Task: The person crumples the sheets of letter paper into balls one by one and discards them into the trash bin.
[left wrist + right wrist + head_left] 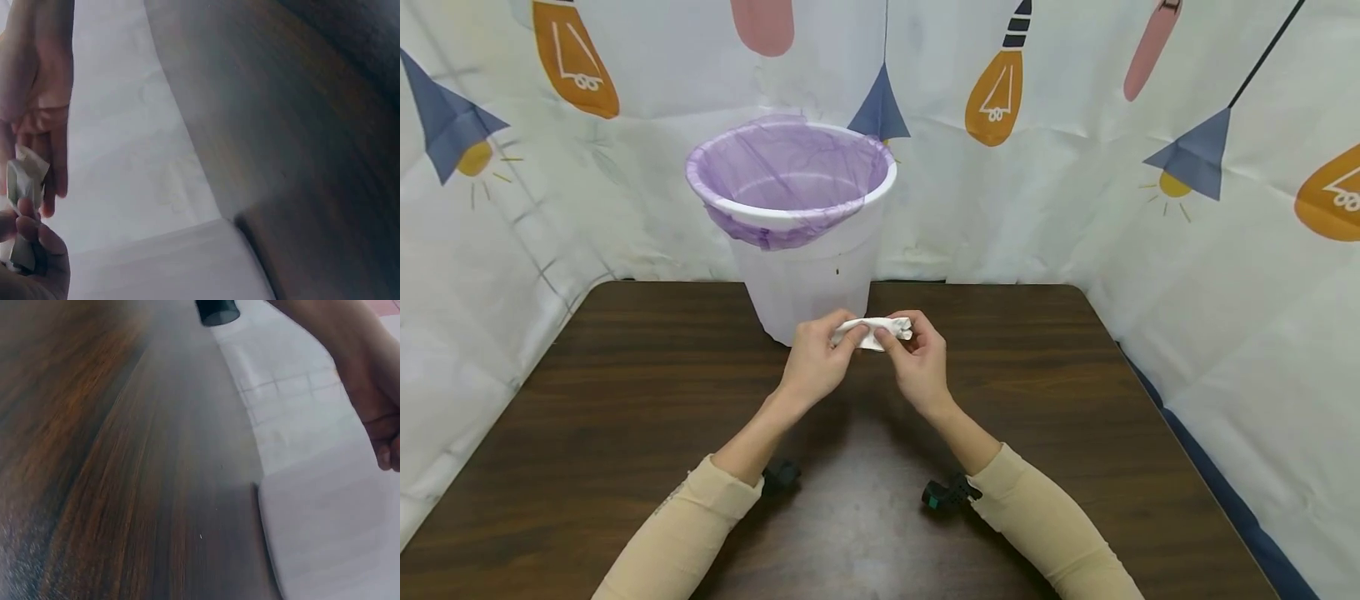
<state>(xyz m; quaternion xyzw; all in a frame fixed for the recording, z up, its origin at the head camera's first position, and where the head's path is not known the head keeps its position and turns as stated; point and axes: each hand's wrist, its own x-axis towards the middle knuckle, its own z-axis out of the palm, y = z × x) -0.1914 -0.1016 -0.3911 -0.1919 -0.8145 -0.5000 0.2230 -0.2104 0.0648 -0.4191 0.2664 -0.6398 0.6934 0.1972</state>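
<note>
A white crumpled piece of tissue or paper (889, 324) is held between the two hands, just in front of the bin. The left hand (820, 354) pinches its left part between thumb and fingers. On the other end, the right hand (922, 364) pinches with thumb and fingertips, the two thumbs almost meeting. In the left wrist view the crumpled piece (28, 178) shows folds and a loose corner. Behind the hands stands a white bin (808, 283), lined with a purple plastic bag (760, 237) folded over its rim. The right wrist view barely shows the grip.
Under the hands lies a dark wood-grain table (640, 400). White curtains (1000, 217) printed with lamps and bulbs surround its back and sides. Black wrist devices sit below the left wrist (782, 477) and the right wrist (951, 492).
</note>
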